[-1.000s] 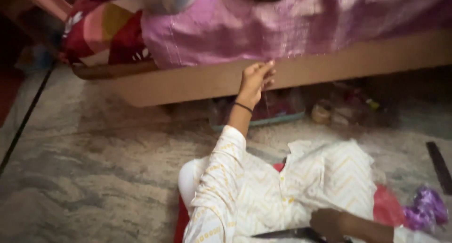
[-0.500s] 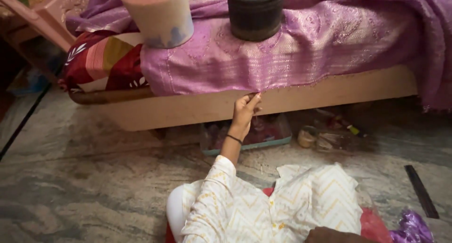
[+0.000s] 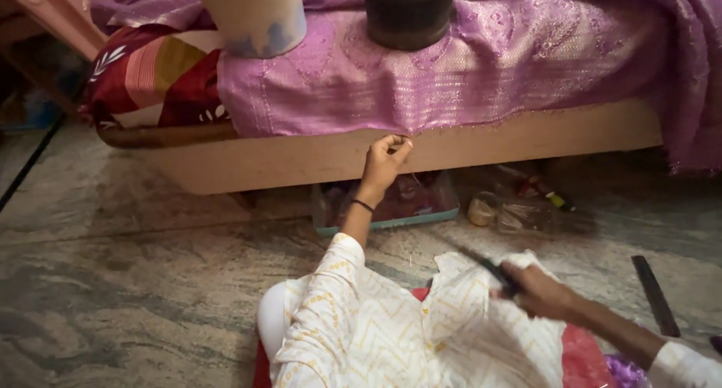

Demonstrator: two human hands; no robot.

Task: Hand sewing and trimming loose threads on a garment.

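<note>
The wooden bed frame (image 3: 466, 143) is running across the upper half, with the purple embroidered cloth (image 3: 451, 72) hanging over its front edge. Below the frame, the marble floor (image 3: 113, 283) is lying open to the left. Under the frame, a clear plastic box (image 3: 410, 204) is sitting at the edge of the shadow. The white patterned garment (image 3: 391, 328) is spreading on the floor well below the frame. The left hand (image 3: 385, 162) is pinching the cloth's hem against the frame, fingers together. The right hand (image 3: 538, 290), below the frame, is closing around a dark, blurred tool (image 3: 492, 271).
</note>
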